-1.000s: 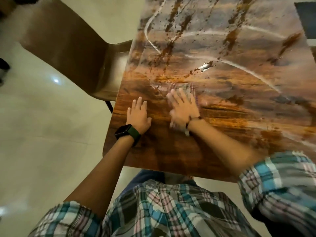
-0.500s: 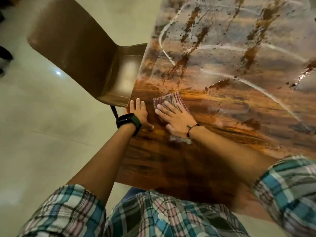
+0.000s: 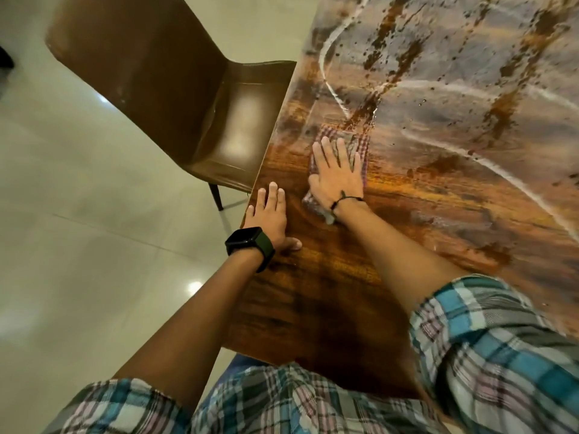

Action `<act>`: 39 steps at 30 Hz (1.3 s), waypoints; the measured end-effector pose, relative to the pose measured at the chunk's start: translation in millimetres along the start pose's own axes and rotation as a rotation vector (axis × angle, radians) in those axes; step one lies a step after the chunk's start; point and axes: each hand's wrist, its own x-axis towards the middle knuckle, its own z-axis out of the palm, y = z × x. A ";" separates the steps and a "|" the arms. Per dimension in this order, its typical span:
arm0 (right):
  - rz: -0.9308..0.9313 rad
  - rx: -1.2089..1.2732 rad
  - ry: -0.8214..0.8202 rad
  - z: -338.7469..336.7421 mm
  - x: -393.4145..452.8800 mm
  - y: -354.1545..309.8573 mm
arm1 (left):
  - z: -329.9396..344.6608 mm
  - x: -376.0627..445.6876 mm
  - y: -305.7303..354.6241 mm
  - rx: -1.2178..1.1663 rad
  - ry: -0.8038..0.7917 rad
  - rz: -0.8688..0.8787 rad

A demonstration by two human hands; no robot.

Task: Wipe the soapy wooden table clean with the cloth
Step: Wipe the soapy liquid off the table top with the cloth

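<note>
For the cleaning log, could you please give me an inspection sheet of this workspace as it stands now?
Surface: wooden table, bare and dark near the person; grey soap film with white streaks and brown gaps over the far part.
Job's things: checked cloth flat on the table at the edge of the film.
Clutter: nothing seen.
Hands: right hand pressed flat on the cloth, fingers straight; left hand flat on the table by its left edge, holding nothing.
Cables: nothing seen.
Surroundings: brown chair against the table's left edge; pale tiled floor with light glare.
</note>
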 end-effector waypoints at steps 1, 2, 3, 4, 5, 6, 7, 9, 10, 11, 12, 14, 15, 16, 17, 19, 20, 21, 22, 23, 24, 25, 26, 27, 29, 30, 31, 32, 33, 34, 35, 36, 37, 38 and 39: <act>-0.100 -0.019 0.004 1.6 2.8 -11.4 | -0.5 0.5 -0.2 -0.006 0.000 0.001; -0.286 -0.066 -0.026 3.9 1.6 -16.8 | -0.1 0.2 0.8 -0.007 0.000 0.002; -0.484 -0.116 -0.083 3.0 1.8 -15.2 | 0.0 -0.1 0.9 -0.003 0.001 0.002; -0.603 -0.143 -0.127 -0.8 8.1 -8.8 | 0.1 0.1 1.0 0.001 0.003 0.003; -0.615 -0.160 -0.134 -4.9 18.1 -3.6 | 0.2 0.5 0.6 0.000 0.002 0.005; -0.528 -0.150 -0.114 -8.0 28.6 -3.2 | 0.3 1.4 -0.3 -0.007 0.002 0.008; -0.390 -0.116 -0.089 -10.2 35.4 -6.2 | 0.5 1.4 -0.2 -0.013 0.003 0.009; -0.342 -0.096 -0.083 -8.4 42.2 -18.8 | 1.0 0.3 -0.3 -0.029 0.008 0.004; -0.462 -0.114 -0.102 -7.5 41.4 -20.2 | 0.9 -0.3 0.3 -0.032 0.009 0.008; -0.615 -0.156 -0.136 -8.1 40.0 -15.9 | 1.5 -0.4 0.3 -0.034 0.010 0.012; -0.725 -0.184 -0.176 -11.1 41.7 -8.6 | 2.6 -0.6 0.5 -0.037 0.013 0.014; -0.675 -0.173 -0.163 -16.1 55.9 -3.5 | 2.3 0.7 -1.3 -0.050 0.017 0.016; -0.528 -0.143 -0.129 -16.2 59.9 -9.2 | 2.2 1.6 -2.1 -0.055 0.019 0.018; -0.378 -0.099 -0.102 -14.4 60.6 -19.4 | 2.7 2.1 -2.4 -0.056 0.022 0.017; -0.298 -0.066 -0.086 -11.9 58.1 -32.5 | 3.3 2.0 -2.4 -0.050 0.021 0.014; -0.355 -0.065 -0.097 -5.8 45.5 -45.6 | 4.2 1.5 -0.7 -0.037 0.008 0.011; -0.430 -0.081 -0.115 -4.0 39.5 -43.3 | 4.2 1.1 -0.3 -0.033 0.007 0.009; -0.472 -0.086 -0.124 -4.7 35.9 -35.1 | 3.6 0.3 0.1 -0.035 0.009 0.008; -0.453 -0.073 -0.107 -5.6 34.0 -26.2 | 2.2 0.4 -0.2 -0.040 0.011 0.011; -0.370 -0.050 -0.074 -6.1 30.7 -17.5 | 0.8 0.0 -0.1 -0.039 0.006 0.018; -0.240 -0.022 -0.036 -5.0 26.0 -7.9 | 0.6 -0.9 -0.4 -0.032 0.003 0.021; -0.097 0.019 0.001 -3.6 21.8 3.5 | 1.2 -1.6 -0.9 -0.025 0.004 0.021; 0.043 0.059 0.022 -3.4 17.1 16.4 | 1.5 -2.5 -0.8 -0.021 -0.001 0.020; 0.170 0.094 0.032 -4.2 11.2 27.6 | 1.2 -2.6 -0.6 -0.023 -0.008 0.021; 0.346 0.102 0.075 -5.3 -3.9 33.5 | 0.4 -1.7 0.3 -0.022 -0.014 0.024; 0.357 0.071 0.089 -3.6 -12.3 26.7 | 0.1 -1.0 1.1 -0.024 -0.017 0.021; 0.288 0.048 0.087 -0.3 -21.5 15.6 | -0.9 0.0 2.0 -0.023 -0.022 0.017; 0.151 0.035 0.065 5.4 -30.9 1.8 | -1.7 0.5 1.1 -0.010 -0.025 0.012; -0.017 0.017 0.018 9.8 -41.1 -7.9 | -1.8 0.9 1.4 0.015 -0.022 0.011; -0.164 -0.008 -0.036 12.0 -48.8 -10.2 | -1.9 1.0 1.3 0.037 -0.021 0.010; -0.250 -0.034 -0.067 9.7 -51.6 -1.7 | -1.8 1.0 1.3 0.048 -0.026 0.014; -0.258 -0.061 -0.066 6.4 -52.0 15.7 | -2.0 1.0 1.6 0.050 -0.035 0.023; -0.195 -0.083 -0.046 4.1 -52.4 35.5 | -3.4 1.1 0.7 0.050 -0.043 0.028; -0.093 -0.085 -0.028 1.4 -55.8 58.5 | -4.8 0.1 0.7 0.053 -0.052 0.028; 0.024 -0.068 -0.023 -2.2 -60.0 82.2 | -6.8 -1.5 1.3 0.059 -0.062 0.026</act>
